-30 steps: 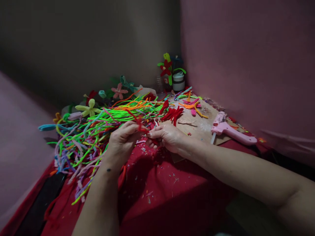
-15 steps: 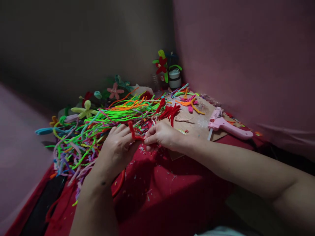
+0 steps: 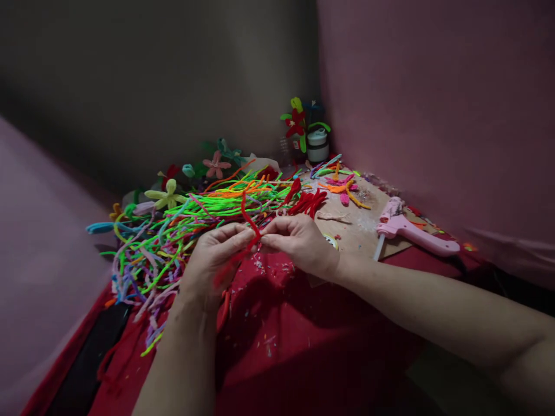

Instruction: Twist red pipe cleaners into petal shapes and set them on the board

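Between my two hands is a red pipe cleaner (image 3: 249, 218), bent, with one end standing up and another part running down across my left fingers. My left hand (image 3: 212, 257) pinches it from the left, thumb against the fingers. From the right, my right hand (image 3: 299, 242) pinches it near the bend, fingertips almost meeting the left ones. Just behind the hands lie several cut red pipe cleaner pieces (image 3: 309, 202). A large heap of loose pipe cleaners (image 3: 217, 203), mostly green with orange, purple and pink, spreads behind and left of my left hand.
A pink glue gun (image 3: 416, 234) rests on a cardboard sheet (image 3: 368, 222) at the right, near an orange and pink pipe cleaner piece (image 3: 344, 188). Finished flowers (image 3: 167, 195) and a white lidded jar (image 3: 318, 145) stand at the back. Scraps litter the red cloth (image 3: 277, 323).
The red pipe cleaner has turned, its end now pointing up between my hands and a part hanging over my left hand. The whole view has shifted slightly.
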Demonstrator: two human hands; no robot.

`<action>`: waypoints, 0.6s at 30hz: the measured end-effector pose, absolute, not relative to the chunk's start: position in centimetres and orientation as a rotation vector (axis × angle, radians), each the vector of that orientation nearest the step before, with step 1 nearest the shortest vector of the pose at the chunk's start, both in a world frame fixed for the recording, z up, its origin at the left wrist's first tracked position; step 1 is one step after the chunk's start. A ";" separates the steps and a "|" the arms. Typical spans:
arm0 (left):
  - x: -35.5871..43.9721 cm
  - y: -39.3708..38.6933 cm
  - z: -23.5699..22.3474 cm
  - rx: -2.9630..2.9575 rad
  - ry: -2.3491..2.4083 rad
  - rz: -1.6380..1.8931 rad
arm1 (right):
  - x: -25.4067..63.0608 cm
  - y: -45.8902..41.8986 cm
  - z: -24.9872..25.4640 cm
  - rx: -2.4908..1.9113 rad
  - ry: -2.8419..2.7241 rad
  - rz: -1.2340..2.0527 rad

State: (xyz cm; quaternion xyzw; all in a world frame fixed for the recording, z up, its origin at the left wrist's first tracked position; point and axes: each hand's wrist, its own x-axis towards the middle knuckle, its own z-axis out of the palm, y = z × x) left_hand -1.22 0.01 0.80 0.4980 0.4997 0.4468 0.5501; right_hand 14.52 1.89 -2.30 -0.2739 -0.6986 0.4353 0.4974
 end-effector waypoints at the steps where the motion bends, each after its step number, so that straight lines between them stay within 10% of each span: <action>1: -1.2 -0.2 1.0 1.270 1.223 1.151 | 14.5 2.0 -2.1 -0.643 -1.576 1.244; 9: -1.8 -0.6 1.8 2.372 1.404 1.206 | 14.5 2.7 -2.1 -0.561 -1.292 1.744; 18: -1.3 -0.8 1.3 2.309 1.583 0.788 | 14.5 2.8 -2.4 -0.717 -1.596 1.379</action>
